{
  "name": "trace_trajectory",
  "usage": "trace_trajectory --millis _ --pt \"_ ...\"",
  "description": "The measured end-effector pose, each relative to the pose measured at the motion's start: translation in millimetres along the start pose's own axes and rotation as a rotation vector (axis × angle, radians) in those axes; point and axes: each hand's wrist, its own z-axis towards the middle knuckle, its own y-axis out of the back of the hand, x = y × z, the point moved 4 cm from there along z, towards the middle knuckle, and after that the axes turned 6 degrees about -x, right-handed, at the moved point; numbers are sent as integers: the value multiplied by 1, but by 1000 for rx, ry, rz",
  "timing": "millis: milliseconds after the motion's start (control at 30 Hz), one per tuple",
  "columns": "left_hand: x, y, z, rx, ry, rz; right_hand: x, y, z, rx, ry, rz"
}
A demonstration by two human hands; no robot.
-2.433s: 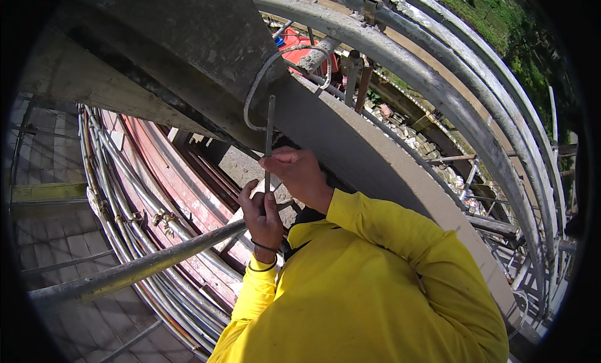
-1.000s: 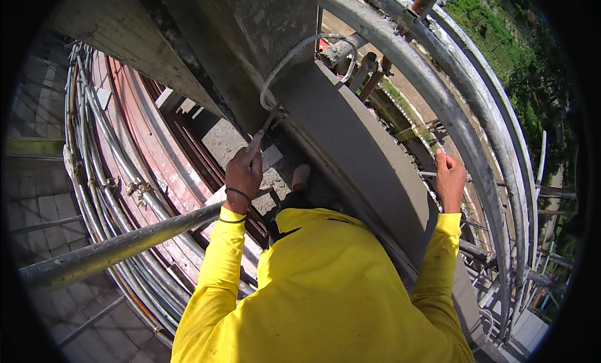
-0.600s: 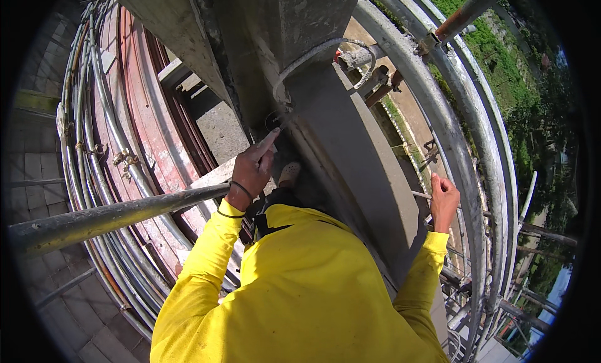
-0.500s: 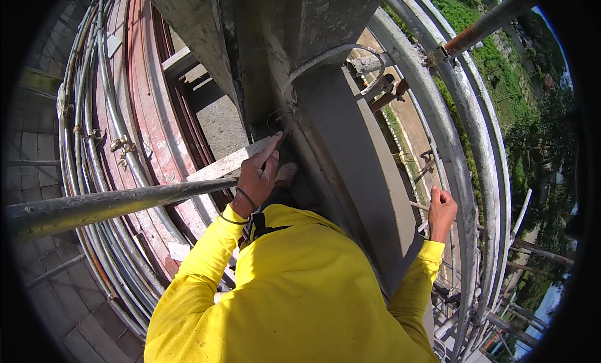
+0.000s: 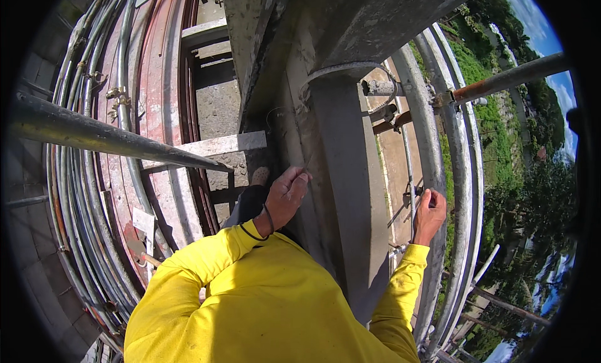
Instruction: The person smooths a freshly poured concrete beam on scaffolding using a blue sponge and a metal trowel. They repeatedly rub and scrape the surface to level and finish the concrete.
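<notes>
At the far left we see a bundle of curved steel scaffold tubes [image 5: 75,194] sweeping from top to bottom, with a rust-red curved formwork panel [image 5: 156,112] just inside them. A dark horizontal scaffold tube [image 5: 106,137] crosses in front of both, running from the left rim toward the centre, where its end lies near a pale concrete ledge [image 5: 222,144].

Moving right, we note the yellow sleeve [image 5: 206,263] of the left arm rising from the lower edge, bent at the elbow, with a dark band at the wrist. The left hand [image 5: 287,197] is raised against the grey concrete column [image 5: 341,175]; its fingers are curled together with the tips pressed to the column's face, apparently pinching a thin wire [image 5: 307,165], though we cannot tell the grip for certain. Above it, a loop of bent steel rod [image 5: 341,68] arches across the column.

Further right, the right arm extends upward alongside the column, nearly straight. The right hand [image 5: 429,216] is closed, thumb and fingers pinched around a slender vertical rod [image 5: 410,169] that runs up past a small clamp. Beyond it we see curved outer guard rails [image 5: 460,175], a rusty horizontal pipe [image 5: 501,81] and green vegetation [image 5: 501,131] well below.
</notes>
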Motion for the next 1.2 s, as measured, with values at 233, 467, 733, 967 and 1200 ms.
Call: trace_trajectory --millis 233,467,733,967,1200 --pt "-8 -1 1 11 67 -84 -59 -19 56 -116 159 -12" --pt "-16 -24 -4 31 -70 -94 -65 -35 56 -52 206 -111" --pt "-20 -56 33 -241 -368 146 -69 -42 61 -160 320 -81" --pt "-50 -50 -17 -238 -365 486 -67 -43 55 -220 301 -62" --pt "-40 -13 -46 -331 -422 690 -73 -42 54 -201 240 6"
